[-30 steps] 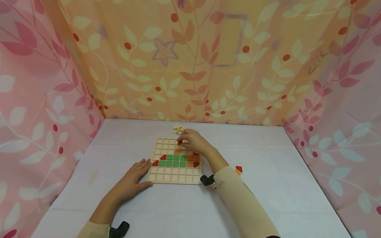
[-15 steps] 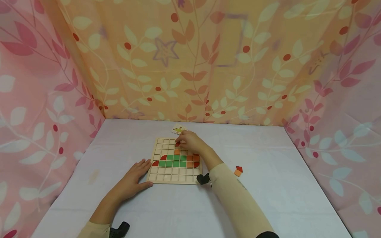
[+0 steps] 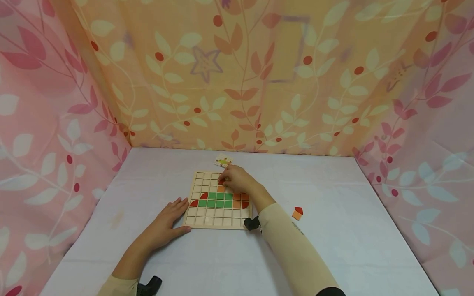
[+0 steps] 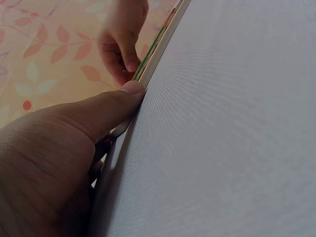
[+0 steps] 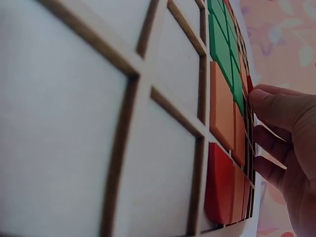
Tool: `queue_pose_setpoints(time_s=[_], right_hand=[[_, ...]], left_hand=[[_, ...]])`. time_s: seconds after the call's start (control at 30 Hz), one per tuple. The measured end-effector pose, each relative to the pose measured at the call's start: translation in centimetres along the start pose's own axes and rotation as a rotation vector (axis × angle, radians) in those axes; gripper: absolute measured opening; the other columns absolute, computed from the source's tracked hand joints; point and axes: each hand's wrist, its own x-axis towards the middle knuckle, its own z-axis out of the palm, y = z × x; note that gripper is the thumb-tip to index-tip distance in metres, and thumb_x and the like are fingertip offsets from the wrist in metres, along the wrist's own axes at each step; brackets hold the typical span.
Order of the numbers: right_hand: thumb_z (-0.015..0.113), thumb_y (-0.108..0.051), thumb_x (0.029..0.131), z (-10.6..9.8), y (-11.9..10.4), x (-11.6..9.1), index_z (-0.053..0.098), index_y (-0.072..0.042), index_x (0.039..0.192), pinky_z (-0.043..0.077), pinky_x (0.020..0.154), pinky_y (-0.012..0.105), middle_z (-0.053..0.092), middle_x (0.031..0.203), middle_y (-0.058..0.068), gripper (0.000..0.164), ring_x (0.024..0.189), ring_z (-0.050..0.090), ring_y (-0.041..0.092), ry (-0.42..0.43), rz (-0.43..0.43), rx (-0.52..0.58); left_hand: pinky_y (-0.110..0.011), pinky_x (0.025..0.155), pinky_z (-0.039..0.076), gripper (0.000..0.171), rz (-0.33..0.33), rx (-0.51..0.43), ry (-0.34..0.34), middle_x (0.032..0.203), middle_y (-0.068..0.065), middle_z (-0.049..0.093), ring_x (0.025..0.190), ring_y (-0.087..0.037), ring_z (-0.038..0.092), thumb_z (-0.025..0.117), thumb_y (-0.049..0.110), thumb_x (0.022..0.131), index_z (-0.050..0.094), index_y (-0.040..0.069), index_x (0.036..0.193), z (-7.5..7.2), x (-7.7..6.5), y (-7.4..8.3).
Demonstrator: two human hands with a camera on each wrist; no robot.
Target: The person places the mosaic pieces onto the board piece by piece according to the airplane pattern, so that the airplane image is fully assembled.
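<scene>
A wooden grid board [image 3: 209,222] lies mid-table, partly filled with flat tiles. Green tiles [image 3: 220,200] form two rows, with rounded red tiles [image 3: 194,203] at the left and orange ones [image 3: 236,204] on the right. My right hand [image 3: 238,179] reaches over the board's far part, thumb and fingertips pinching a small red tile [image 5: 249,83] right at the grid, above a single orange tile [image 3: 221,189]. Part of the board's right side is hidden by this hand. My left hand [image 3: 166,222] rests flat with fingers straight, its fingertips and thumb against the board's left edge.
A small patterned card [image 3: 224,160] lies just beyond the board's far edge. To the right, a loose red tile [image 3: 299,210] and an orange tile [image 3: 296,215] lie on the white tabletop [image 3: 333,246]. Floral curtains [image 3: 177,82] close off the back and both sides.
My right hand has shifted slightly left and nearer with the red tile, down to the cell above the orange tile. The loose tiles at the right show more fully. The left hand stays put.
</scene>
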Motion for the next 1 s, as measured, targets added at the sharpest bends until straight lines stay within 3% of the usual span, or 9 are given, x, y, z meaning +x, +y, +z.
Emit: queue_pose_setpoints(time_s=[1.0], right_hand=[[0.069, -0.019, 0.099, -0.07, 0.01, 0.05, 0.077, -0.019, 0.12, 0.047, 0.102, 0.042, 0.066, 0.119, 0.001, 0.023, 0.111, 0.059, 0.021, -0.033, -0.026, -0.013]], left_hand=[[-0.055, 0.128, 0.015, 0.089, 0.008, 0.014, 0.003, 0.168, -0.003, 0.031, 0.158, -0.031, 0.019, 0.08, 0.044, 0.087, 0.04, 0.009, 0.158, -0.09, -0.01, 0.14]])
